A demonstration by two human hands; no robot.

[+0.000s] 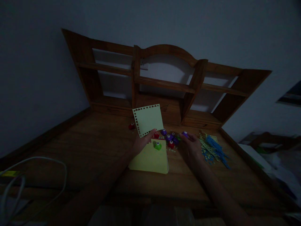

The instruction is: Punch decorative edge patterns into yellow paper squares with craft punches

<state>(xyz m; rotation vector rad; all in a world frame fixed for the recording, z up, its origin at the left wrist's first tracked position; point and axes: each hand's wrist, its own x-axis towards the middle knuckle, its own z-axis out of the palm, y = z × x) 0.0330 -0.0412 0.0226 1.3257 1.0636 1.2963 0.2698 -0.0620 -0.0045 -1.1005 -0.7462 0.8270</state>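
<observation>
One hand, the left, pinches the sheet's near edge; rightward, the right hand grips a purple punch.

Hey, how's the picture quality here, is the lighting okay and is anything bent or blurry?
Head view: dim overall, the desk's near edge sinking into darkness; the punched sheet reads brightest; wide-angle stretch splays the wooden shelf toward its ends; fine detail on the small punches is soft; no strong glare visible.
</observation>
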